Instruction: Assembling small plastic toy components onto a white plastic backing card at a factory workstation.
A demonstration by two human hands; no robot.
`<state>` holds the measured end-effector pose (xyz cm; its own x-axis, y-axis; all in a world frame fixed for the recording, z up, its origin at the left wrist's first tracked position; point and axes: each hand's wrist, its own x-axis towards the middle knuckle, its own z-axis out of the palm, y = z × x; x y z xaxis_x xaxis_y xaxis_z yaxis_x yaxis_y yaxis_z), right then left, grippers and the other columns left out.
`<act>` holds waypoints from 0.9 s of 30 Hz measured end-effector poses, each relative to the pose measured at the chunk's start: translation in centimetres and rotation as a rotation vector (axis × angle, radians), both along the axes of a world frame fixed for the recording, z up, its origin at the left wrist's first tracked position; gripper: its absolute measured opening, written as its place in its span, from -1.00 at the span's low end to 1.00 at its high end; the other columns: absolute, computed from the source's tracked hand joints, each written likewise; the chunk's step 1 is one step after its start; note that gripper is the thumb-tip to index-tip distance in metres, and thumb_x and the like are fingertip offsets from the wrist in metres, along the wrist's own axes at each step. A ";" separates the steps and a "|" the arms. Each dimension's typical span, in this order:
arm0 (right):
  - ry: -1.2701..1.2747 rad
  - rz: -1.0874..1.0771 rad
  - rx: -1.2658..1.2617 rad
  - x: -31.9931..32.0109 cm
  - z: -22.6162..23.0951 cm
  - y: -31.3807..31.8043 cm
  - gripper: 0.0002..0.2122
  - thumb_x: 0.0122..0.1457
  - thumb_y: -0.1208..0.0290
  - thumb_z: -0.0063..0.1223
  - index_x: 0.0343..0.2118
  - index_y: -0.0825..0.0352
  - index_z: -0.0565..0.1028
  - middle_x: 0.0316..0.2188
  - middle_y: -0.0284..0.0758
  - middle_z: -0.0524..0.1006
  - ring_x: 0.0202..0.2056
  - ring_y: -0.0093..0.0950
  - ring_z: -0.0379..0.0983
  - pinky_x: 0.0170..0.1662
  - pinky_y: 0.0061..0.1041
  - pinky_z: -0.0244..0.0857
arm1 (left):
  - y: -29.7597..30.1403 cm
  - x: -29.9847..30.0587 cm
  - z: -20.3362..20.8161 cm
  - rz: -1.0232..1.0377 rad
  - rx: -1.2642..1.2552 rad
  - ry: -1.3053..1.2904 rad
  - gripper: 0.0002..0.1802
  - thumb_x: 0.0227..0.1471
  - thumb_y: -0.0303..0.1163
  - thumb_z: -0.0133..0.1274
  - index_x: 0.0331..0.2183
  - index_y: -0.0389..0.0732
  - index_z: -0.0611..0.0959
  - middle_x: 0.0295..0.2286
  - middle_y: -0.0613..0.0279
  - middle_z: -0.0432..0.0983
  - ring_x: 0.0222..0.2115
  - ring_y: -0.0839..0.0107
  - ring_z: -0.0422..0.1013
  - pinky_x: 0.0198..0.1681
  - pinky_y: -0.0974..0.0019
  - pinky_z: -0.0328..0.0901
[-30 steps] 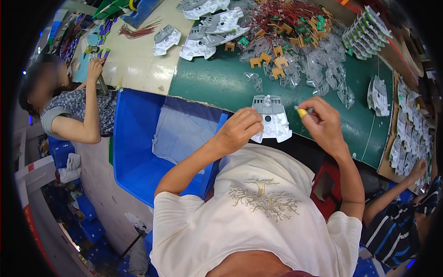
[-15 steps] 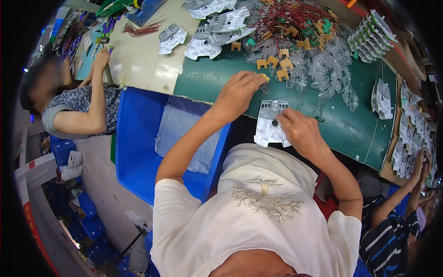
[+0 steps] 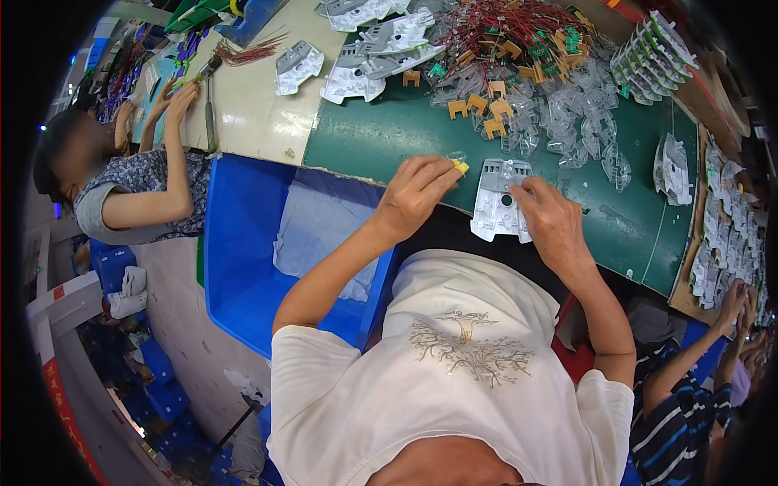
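My left hand (image 3: 415,198) pinches a small yellow piece (image 3: 459,166) between thumb and fingertips, just above the bench's near edge. A clear plastic bit (image 3: 456,155) shows right beside that piece; whether it is attached, I cannot tell. In my right hand (image 3: 555,223) is a white and grey plastic shell (image 3: 491,206) with a round hole near its middle, gripped by its right side. The shell overlaps the bench edge, and a small gap separates it from the yellow piece.
Beyond my hands, the green bench (image 3: 365,138) carries a heap of clear plastic parts (image 3: 567,121), orange pieces (image 3: 501,108) and red wires (image 3: 519,32). More shells (image 3: 356,77) lie at the far left. A blue bin (image 3: 235,300) stands left; a co-worker (image 3: 146,190) sits beyond it, near a hammer (image 3: 209,105).
My left hand has come nearer to me with the yellow piece. The shell in my right hand has shifted right and slightly away. The co-worker's hammer has moved, and their hand is now apart from it.
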<state>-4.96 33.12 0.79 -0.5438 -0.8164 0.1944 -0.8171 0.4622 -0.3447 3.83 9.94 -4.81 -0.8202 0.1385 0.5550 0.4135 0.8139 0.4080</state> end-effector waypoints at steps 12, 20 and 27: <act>-0.013 0.042 -0.006 -1.0 -0.4 0.6 -0.75 -0.08 0.64 0.00 -0.27 0.34 0.51 -0.35 -0.31 0.45 -0.39 -0.34 0.47 -0.44 -0.36 0.38 | -0.8 0.0 2.0 0.130 -0.042 -0.106 -0.62 -0.22 -0.70 -0.03 -0.24 -0.29 0.58 -0.28 0.05 0.49 -0.20 0.10 0.41 -0.16 0.20 0.35; 0.029 0.092 -0.030 -1.1 -0.4 0.6 -0.77 -0.10 0.62 0.02 -0.30 0.34 0.51 -0.36 -0.35 0.46 -0.39 -0.38 0.47 -0.45 -0.40 0.38 | 4.1 -1.6 2.4 -0.072 0.187 -0.079 -0.72 -0.17 -0.70 0.05 -0.29 -0.32 0.57 -0.30 0.07 0.49 -0.29 0.12 0.44 -0.25 0.22 0.37; 0.047 0.058 -0.203 -1.4 -1.9 0.8 -0.81 -0.09 0.60 0.07 -0.34 0.33 0.49 -0.42 -0.36 0.49 -0.44 -0.39 0.49 -0.47 -0.45 0.37 | 4.5 -2.8 2.9 -0.141 -0.089 -0.133 -0.73 -0.23 -0.56 0.14 -0.33 -0.32 0.62 -0.30 0.16 0.50 -0.26 0.24 0.45 -0.18 0.24 0.35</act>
